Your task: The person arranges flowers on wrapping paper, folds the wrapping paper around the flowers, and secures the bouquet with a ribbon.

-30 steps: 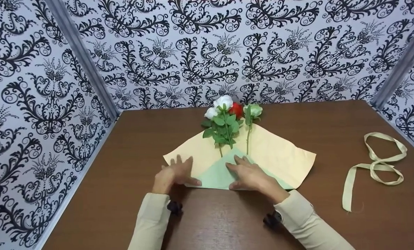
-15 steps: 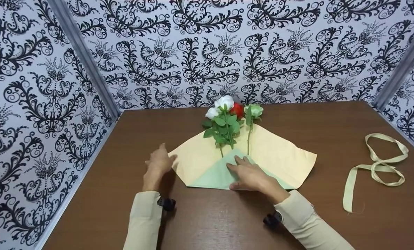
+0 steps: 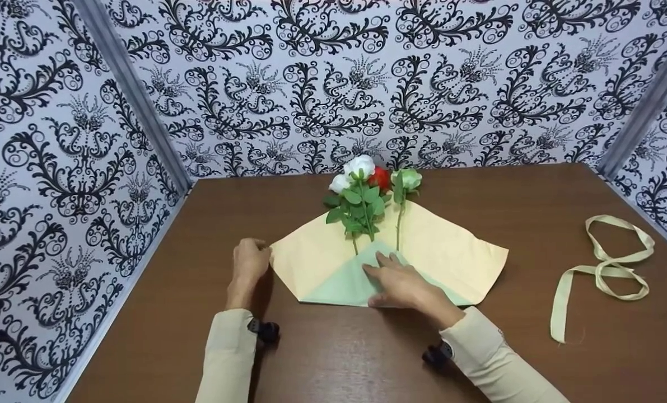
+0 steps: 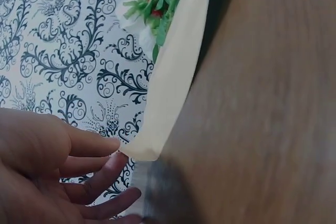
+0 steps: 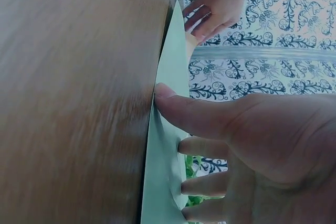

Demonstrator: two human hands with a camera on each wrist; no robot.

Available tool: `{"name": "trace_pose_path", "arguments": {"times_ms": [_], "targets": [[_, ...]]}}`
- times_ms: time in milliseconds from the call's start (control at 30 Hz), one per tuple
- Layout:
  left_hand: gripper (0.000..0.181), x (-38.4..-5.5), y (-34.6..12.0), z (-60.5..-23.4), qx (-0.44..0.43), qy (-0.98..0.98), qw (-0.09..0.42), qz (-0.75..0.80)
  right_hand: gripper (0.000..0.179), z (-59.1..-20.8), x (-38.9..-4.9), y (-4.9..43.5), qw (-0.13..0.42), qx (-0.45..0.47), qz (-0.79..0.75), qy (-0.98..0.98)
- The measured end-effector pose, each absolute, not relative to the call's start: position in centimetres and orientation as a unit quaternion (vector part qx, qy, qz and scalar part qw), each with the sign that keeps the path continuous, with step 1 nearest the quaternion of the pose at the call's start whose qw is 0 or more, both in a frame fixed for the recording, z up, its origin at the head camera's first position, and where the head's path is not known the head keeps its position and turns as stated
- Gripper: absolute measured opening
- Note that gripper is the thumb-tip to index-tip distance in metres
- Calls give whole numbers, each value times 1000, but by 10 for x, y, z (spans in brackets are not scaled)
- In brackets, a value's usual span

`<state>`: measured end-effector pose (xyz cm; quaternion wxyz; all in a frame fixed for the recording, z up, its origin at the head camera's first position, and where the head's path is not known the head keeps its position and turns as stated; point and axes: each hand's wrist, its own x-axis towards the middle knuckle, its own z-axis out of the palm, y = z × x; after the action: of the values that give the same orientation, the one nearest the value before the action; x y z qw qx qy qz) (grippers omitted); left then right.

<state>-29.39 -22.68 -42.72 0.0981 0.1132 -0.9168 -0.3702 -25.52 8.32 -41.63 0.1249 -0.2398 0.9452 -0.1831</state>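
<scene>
A sheet of wrapping paper (image 3: 451, 249), cream with a light green flap (image 3: 341, 282) folded up along its near edge, lies on the table. On it rest artificial roses: white roses (image 3: 359, 166), a red rose (image 3: 379, 178) and a pale green rose (image 3: 406, 179), their lower stems hidden under the flap. My left hand (image 3: 250, 260) pinches the paper's left corner between thumb and finger, the other fingers loose, as the left wrist view shows. With fingers spread, my right hand (image 3: 403, 282) presses on the green flap, thumb at the fold.
A cream ribbon (image 3: 560, 302) lies in loose loops on the right of the brown table (image 3: 333, 358). Patterned wall panels (image 3: 333, 84) enclose the back and sides. Each wrist carries a small black camera (image 3: 266, 331).
My left hand has lifted off the left part of the paper, moved out to the left and taken hold of its corner. The right hand has stayed on the flap.
</scene>
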Motion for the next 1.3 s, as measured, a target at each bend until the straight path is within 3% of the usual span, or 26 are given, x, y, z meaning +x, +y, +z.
{"name": "trace_pose_path", "arguments": {"times_ms": [533,733,900,1067,1300], "targets": [[34,-293,-210,-396,140,-774,108,-608,74,-416,-256,81,135,-227,-187,946],[60,-287,-204,-388,128,-772,32,-622,74,-416,-256,82,136,-229,-194,944],[50,-279,-206,-387,103,-826,-39,-553,73,-417,-255,83,138,-237,-176,946],[27,-275,-206,-381,99,-851,9,-516,73,-417,-254,82,134,-246,-149,948],[29,-277,-189,-370,103,-836,66,-535,73,-414,-254,84,165,-241,-133,947]]}}
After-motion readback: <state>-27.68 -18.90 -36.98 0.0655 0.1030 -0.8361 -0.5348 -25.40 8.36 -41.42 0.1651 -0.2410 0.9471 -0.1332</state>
